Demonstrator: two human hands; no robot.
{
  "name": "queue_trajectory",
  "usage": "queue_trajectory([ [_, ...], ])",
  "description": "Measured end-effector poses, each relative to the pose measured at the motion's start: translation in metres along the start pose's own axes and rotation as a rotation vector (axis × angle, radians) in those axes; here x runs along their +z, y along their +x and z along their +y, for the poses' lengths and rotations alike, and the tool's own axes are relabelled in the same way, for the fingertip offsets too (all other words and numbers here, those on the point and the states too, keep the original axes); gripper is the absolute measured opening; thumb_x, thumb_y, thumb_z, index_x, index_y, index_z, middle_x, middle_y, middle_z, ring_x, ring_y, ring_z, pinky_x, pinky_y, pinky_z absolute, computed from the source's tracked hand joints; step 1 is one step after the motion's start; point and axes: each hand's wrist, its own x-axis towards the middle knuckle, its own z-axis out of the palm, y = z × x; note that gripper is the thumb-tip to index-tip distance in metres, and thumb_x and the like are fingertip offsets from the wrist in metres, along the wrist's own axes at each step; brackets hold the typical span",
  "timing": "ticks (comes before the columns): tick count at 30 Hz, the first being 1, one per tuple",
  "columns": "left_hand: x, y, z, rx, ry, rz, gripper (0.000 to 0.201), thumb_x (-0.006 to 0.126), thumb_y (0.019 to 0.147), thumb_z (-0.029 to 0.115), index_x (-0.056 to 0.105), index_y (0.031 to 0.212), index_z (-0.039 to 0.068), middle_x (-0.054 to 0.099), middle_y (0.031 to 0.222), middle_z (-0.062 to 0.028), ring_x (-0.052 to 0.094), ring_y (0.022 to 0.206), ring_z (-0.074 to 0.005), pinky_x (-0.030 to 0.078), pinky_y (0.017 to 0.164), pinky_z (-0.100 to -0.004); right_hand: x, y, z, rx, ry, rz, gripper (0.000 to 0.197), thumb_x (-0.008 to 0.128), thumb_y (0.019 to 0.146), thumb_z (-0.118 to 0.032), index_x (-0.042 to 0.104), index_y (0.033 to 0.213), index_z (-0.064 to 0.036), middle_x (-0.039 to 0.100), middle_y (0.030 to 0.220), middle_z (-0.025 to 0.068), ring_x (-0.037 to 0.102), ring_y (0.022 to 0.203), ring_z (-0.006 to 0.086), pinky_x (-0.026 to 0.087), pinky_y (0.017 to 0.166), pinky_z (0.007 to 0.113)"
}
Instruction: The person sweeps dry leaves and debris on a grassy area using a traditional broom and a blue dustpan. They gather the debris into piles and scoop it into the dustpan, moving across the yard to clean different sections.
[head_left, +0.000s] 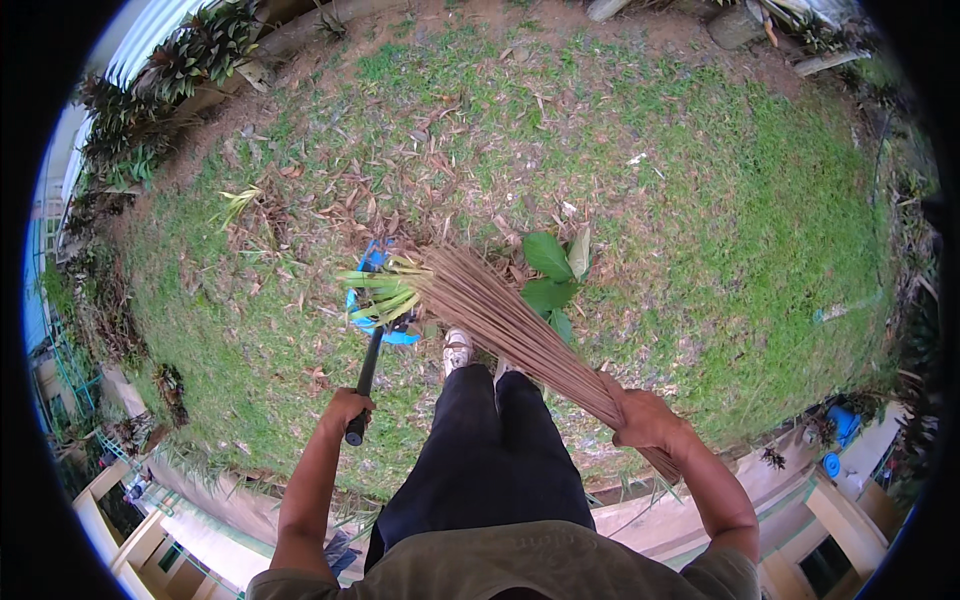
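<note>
We gripped dustpan (left hand, eight o'clock) and broom (right hand, four o'clock); holding the dustpan steady likely aided sweeping.

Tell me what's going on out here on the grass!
Someone is standing on the grass with both hands busy. The left hand holds the black handle of a blue dustpan. The right hand grips a brown stick broom, its spread end reaching to the pan. Yellow-green leaf strips show over the pan. Dry brown leaves are scattered beyond it, and big green leaves lie beside the broom.
</note>
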Motion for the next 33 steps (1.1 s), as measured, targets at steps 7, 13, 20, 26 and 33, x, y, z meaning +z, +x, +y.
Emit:
queue_trajectory([
  [7,-0.015,0.024,0.003,0.030,0.188,0.031,0.017,0.066,0.068,0.002,0.059,0.080,-0.007,0.060,0.062,-0.0150,0.058,0.047,-0.0234,0.047,0.041,-0.0355,0.021,-0.013,0.090,0.261,0.655,0.511,0.103,0.070,0.055,-0.010,0.015,0.142,0.0004,0.061,0.100,0.0229,0.059,0.093,0.0352,0.049,0.082,0.035],
  [13,-0.040,0.043,0.002,0.077,0.176,0.007,0.019,0.067,0.067,0.002,0.060,0.081,-0.008,0.060,0.061,-0.0150,0.059,0.047,-0.0232,0.049,0.042,-0.0351,0.099,0.167,0.042,0.311,1.318,0.458,0.066,0.067,0.056,-0.001,0.038,0.114,0.0085,0.056,0.086,0.0129,0.058,0.069,0.0241,0.050,0.058,0.037],
  [20,-0.071,0.057,-0.037,0.146,0.151,-0.027,0.022,0.066,0.063,0.005,0.061,0.081,-0.008,0.062,0.066,-0.0161,0.063,0.053,-0.0236,0.051,0.047,-0.0347,0.148,0.193,-0.217,0.050,0.921,0.158,0.078,0.074,0.055,-0.019,0.036,0.117,0.0108,0.054,0.100,0.0171,0.058,0.091,0.0264,0.049,0.077,0.035],
  [26,-0.129,0.056,-0.058,0.191,0.054,-0.097,0.022,0.068,0.063,0.008,0.061,0.079,-0.006,0.061,0.063,-0.0147,0.062,0.052,-0.0218,0.050,0.047,-0.0342,0.141,0.155,-0.314,-0.029,0.624,0.098,0.081,0.072,0.055,-0.024,0.035,0.117,0.0132,0.059,0.100,0.0264,0.062,0.092,0.0348,0.050,0.081,0.036],
  [33,-0.211,0.049,-0.072,0.164,-0.234,-0.206,0.010,0.061,0.073,0.001,0.056,0.078,-0.006,0.057,0.060,-0.0142,0.056,0.045,-0.0234,0.045,0.040,-0.0345,0.110,0.102,-0.366,-0.015,0.349,0.026,0.099,0.068,0.059,-0.023,0.017,0.136,0.0115,0.060,0.097,0.0305,0.062,0.089,0.0409,0.049,0.083,0.038],
])
